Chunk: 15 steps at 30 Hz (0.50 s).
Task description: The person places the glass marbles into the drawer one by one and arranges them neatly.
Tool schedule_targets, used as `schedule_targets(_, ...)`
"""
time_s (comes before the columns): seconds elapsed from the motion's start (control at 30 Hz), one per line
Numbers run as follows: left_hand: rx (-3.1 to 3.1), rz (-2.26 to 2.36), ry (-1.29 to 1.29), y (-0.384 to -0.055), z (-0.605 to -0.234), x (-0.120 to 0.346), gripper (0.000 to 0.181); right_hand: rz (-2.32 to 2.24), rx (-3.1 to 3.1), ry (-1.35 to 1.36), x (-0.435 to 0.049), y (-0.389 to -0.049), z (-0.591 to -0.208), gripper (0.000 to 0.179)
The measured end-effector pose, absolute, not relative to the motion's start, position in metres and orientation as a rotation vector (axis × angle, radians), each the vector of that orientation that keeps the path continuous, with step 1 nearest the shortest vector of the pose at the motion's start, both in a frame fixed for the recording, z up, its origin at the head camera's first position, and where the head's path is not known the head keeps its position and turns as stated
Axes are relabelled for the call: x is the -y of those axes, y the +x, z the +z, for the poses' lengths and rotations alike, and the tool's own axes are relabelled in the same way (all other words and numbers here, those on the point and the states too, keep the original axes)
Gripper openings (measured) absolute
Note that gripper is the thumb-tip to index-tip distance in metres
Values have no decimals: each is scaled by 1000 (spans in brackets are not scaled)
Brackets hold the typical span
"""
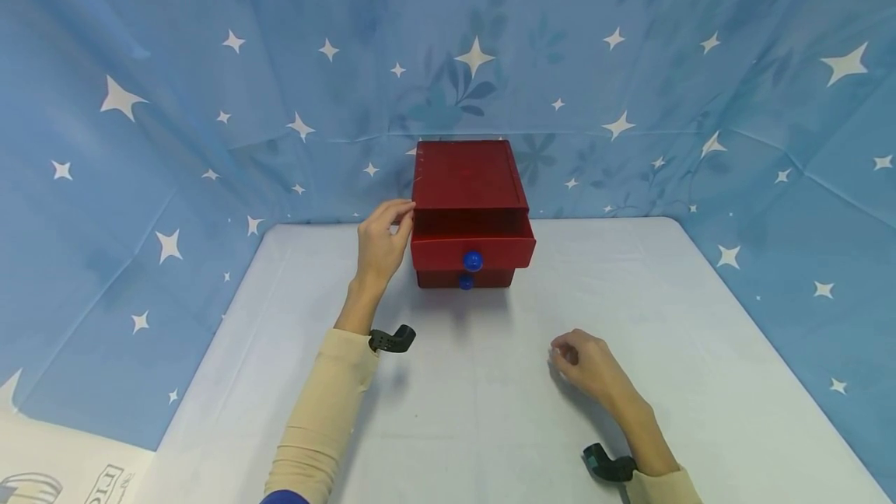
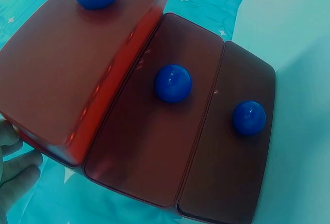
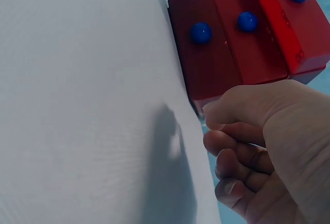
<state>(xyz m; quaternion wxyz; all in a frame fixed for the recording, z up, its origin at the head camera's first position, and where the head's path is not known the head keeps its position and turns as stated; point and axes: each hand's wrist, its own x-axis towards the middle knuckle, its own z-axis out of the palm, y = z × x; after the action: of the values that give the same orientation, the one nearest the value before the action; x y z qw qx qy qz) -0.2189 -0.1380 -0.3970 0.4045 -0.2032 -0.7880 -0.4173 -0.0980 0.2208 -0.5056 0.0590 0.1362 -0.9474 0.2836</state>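
Note:
A small red chest of drawers (image 1: 467, 177) stands at the back of the table with its top drawer (image 1: 439, 253) pulled partway out. Each of its three drawers has a round blue knob; the middle knob (image 2: 172, 83) and bottom knob (image 2: 249, 117) are on pushed-in drawers. My left hand (image 1: 383, 243) is at the chest's upper left side, fingertips against or very near it; exact contact is hard to tell. Off to the front right, my right hand (image 1: 586, 365) hovers over the table, fingers loosely curled around nothing, as the right wrist view also shows.
A white cloth covers the table (image 1: 462, 418). Blue star-patterned fabric (image 1: 315, 84) hangs behind and along both sides. At the lower left lies a pale printed sheet (image 1: 70, 461). Both wrists wear dark camera bands (image 1: 393, 338).

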Motion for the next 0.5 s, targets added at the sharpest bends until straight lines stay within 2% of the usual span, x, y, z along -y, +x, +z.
schedule_targets(0.5, 1990, -1048, -508, -218, -397, 138, 18, 853, 2681, 512, -220, -99, -497, 10)
